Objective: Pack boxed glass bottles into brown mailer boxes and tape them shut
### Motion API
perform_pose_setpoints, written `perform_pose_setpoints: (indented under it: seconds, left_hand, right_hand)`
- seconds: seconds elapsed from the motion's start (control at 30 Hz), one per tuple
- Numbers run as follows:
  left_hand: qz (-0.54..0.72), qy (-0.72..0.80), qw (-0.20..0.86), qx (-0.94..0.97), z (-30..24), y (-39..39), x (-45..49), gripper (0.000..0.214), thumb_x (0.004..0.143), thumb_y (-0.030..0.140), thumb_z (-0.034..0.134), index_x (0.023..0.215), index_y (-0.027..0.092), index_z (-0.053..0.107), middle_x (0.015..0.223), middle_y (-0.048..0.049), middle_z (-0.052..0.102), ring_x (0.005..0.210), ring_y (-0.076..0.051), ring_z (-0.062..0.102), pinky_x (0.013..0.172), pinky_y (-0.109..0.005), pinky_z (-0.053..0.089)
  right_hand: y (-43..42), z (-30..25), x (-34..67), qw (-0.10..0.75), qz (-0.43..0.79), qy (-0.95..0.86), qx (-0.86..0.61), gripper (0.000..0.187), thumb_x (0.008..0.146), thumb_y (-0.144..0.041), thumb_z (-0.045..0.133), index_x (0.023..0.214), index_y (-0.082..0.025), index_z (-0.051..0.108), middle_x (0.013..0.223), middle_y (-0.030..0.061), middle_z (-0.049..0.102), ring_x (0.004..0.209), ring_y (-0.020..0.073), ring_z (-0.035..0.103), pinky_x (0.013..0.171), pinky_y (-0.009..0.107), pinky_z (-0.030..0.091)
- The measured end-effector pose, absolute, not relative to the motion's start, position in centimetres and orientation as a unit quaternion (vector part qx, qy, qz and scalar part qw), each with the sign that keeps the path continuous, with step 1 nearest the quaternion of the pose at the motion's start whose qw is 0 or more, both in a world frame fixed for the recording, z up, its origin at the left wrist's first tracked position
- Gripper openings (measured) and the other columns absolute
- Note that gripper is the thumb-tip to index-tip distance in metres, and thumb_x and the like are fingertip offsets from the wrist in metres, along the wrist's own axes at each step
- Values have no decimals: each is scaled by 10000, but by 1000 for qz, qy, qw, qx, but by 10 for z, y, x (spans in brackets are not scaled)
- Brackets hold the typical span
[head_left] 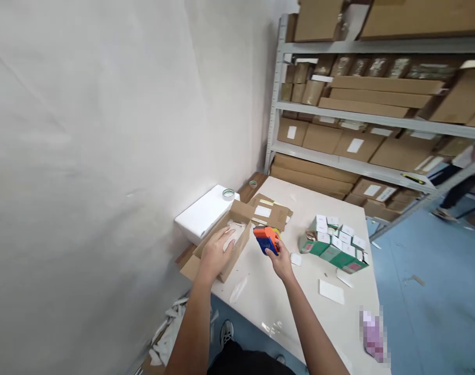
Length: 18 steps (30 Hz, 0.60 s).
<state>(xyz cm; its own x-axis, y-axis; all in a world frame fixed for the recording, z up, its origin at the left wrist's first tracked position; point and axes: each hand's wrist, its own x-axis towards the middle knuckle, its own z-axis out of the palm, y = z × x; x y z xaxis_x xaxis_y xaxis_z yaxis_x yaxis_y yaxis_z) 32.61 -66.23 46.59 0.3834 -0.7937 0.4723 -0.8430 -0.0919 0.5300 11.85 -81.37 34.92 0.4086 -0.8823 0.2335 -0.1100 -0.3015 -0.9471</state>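
Your left hand (pixel 217 252) reaches into the long open carton (pixel 237 256), its fingers stretched over the pale packet (pixel 237 229) inside; you cannot tell from here whether they grip it or only press on it. Your right hand (pixel 280 260) has its fingers closed around the orange-and-blue tool (pixel 265 242), held up just right of the carton, above the counter (pixel 269 302). The carton lies at the counter's left side, its near flap folded outward, close to the white box (pixel 200 211) that carries a tape roll (pixel 228 194). Beyond your hands, flattened cardboard (pixel 280 214) with a white label lies on the counter. To the right of your right hand stands a group of green-and-white boxes (pixel 333 247), set close together, and nearer to you a flat white card (pixel 331 291) lies by itself. Past the counter's far edge, the metal rack (pixel 378 117) is loaded with brown cartons, and a yellow-and-black knife (pixel 413 178) rests on one of its lower shelves.
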Motion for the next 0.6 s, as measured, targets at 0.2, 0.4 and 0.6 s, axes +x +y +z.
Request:
perform_pose_setpoints:
  seconds: [0.2, 0.4, 0.6]
  left_hand:
    - [10, -484, 379, 789, 439, -610, 411, 374, 1009, 360, 525, 1330, 276, 697, 1404, -59, 679, 1289, -254, 645, 1112, -414, 526]
    - [8, -440, 369, 819, 427, -560, 477, 380, 1018, 394, 493, 1301, 270, 715, 1370, -68, 698, 1246, -257, 670, 1036, -393, 574]
    - [43, -408, 373, 832, 426, -515, 513, 372, 1016, 408, 502, 1293, 286, 718, 1352, -58, 711, 1221, -264, 687, 1011, -401, 592]
  right_hand:
    - [-803, 329, 240, 475, -345, 336, -736, 434, 855, -379, 645, 1264, -231, 641, 1212, 103, 742, 1091, 297, 709, 925, 452, 580]
    - [-800, 317, 366, 397, -331, 342, -785, 332, 824, -333, 674, 1133, -214, 680, 1071, 109, 748, 963, 314, 691, 881, 457, 562]
    - [-797, 313, 472, 337, -277, 333, -836, 235, 828, -199, 666, 1060, -161, 674, 1012, 126, 721, 1038, 326, 648, 988, 475, 474]
